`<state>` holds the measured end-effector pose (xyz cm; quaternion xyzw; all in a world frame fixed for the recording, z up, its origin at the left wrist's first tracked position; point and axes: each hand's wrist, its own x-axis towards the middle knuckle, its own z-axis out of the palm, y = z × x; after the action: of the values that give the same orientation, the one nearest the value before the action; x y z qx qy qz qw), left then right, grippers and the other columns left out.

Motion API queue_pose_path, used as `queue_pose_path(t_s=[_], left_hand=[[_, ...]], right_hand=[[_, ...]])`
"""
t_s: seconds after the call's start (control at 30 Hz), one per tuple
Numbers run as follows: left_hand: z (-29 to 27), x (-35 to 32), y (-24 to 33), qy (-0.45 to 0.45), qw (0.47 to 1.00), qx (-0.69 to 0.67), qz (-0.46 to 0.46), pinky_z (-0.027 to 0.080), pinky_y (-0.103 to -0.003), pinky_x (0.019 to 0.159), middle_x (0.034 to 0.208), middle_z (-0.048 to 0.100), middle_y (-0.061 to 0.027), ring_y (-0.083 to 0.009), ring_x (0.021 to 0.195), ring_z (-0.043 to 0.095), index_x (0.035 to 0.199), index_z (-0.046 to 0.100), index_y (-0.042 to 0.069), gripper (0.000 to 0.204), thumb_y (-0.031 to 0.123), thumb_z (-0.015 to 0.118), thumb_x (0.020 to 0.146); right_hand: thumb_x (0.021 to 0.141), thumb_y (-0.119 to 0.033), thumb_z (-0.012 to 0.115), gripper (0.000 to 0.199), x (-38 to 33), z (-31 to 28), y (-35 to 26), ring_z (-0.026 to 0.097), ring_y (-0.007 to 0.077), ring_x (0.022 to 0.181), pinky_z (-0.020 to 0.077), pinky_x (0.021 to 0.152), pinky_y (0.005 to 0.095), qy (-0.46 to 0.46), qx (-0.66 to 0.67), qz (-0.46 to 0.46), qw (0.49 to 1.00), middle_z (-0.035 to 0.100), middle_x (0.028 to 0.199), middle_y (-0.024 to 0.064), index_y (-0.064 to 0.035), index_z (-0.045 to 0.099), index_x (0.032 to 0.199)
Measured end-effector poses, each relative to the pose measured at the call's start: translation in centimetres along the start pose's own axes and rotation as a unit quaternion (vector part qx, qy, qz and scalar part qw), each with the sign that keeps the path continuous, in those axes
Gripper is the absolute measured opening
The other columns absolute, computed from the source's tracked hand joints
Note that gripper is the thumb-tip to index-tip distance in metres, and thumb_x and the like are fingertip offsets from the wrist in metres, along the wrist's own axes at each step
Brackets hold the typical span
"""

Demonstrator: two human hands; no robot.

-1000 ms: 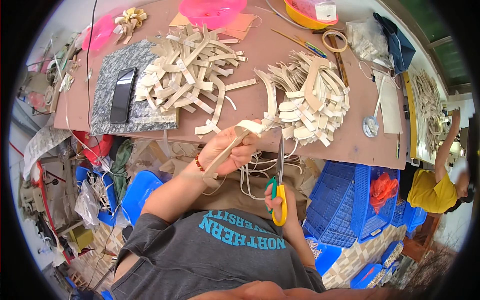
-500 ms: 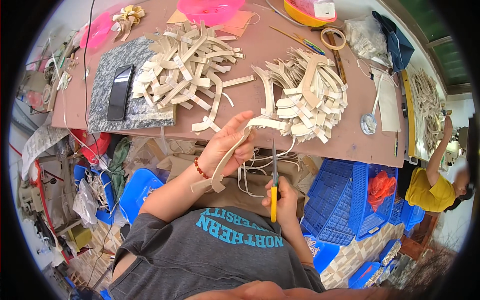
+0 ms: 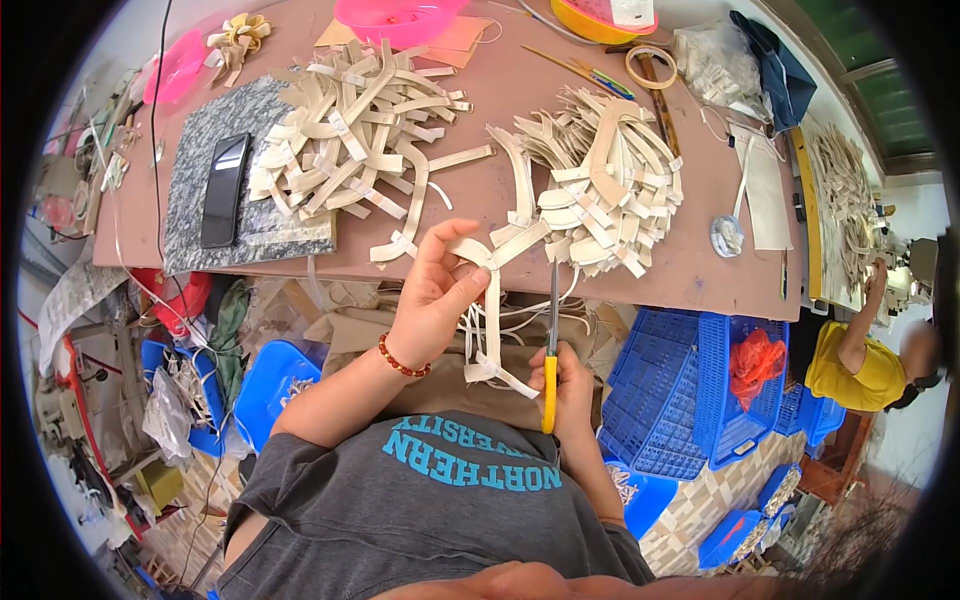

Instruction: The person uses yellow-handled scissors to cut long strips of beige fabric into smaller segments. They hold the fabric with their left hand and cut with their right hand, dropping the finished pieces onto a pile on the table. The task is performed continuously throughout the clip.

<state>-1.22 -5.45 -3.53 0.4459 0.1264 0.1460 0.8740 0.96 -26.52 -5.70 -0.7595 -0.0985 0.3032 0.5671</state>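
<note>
My left hand [image 3: 432, 310], with a beaded bracelet at the wrist, pinches a cream branched strap [image 3: 492, 318] between thumb and fingers. One arm of the strap reaches toward the table edge, and its long part hangs down over my lap. In my right hand [image 3: 572, 390] is a pair of scissors [image 3: 550, 385] with yellow handles, blades pointing up and away from me. The blades look closed and stand just right of the strap, apart from it. Beyond my hands lie a loose pile of cream straps [image 3: 345, 150] and, to its right, a denser stack of similar straps [image 3: 615, 200].
A black phone [image 3: 225, 190] lies on a speckled stone slab [image 3: 190, 215] at left. Tape [image 3: 651, 66], a pink basin [image 3: 400, 22] and a yellow basin [image 3: 600, 20] sit at the back. Blue crates [image 3: 655, 400] stand at right; a person in yellow [image 3: 850, 365] works beyond.
My left hand has turned, so the strap now hangs downward beside the scissors rather than across the palm. The scissors stay in my right hand. The whole view has shifted slightly.
</note>
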Motion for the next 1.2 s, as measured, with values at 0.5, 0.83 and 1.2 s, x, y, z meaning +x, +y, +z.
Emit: queue_pose_path(t_s=[0.5, 0.83, 1.2], left_hand=[[1.0, -0.6, 1.0, 0.023, 0.998, -0.032, -0.050, 0.053, -0.022, 0.067, 0.094, 0.059, -0.0044, -0.0090, 0.079, 0.059, 0.115, 0.049, 0.001, 0.031, -0.001, 0.057, 0.085], [0.9, -0.9, 1.5, 0.015, 0.999, -0.013, -0.048, 0.053, -0.023, 0.068, 0.092, 0.061, -0.0046, -0.0090, 0.079, 0.060, 0.111, 0.053, 0.001, 0.026, 0.001, 0.057, 0.086], [1.1, -1.1, 1.8, 0.021, 0.998, -0.003, -0.052, 0.051, -0.024, 0.066, 0.091, 0.062, -0.0086, -0.0117, 0.077, 0.060, 0.110, 0.052, 0.000, 0.027, 0.000, 0.058, 0.084]], right_hand=[[0.077, -0.062, 0.059, 0.066, -0.9, -0.2, -1.7, 0.047, 0.0066, 0.068, 0.0381, 0.058, 0.0208, -0.226, 0.148, 0.013, 0.963, 0.051, 0.076, -0.0002, 0.0003, 0.054, 0.098], [0.071, -0.067, 0.061, 0.066, -0.8, -0.4, -1.3, 0.046, 0.0065, 0.060, 0.0353, 0.053, 0.0232, -0.198, 0.068, 0.002, 0.978, 0.050, 0.065, 0.0001, -0.0027, 0.052, 0.084], [0.071, -0.054, 0.070, 0.056, -0.7, -0.8, -1.1, 0.044, 0.0086, 0.054, 0.0351, 0.049, 0.0256, -0.175, 0.031, -0.031, 0.984, 0.049, 0.061, 0.0022, -0.0029, 0.049, 0.079]])
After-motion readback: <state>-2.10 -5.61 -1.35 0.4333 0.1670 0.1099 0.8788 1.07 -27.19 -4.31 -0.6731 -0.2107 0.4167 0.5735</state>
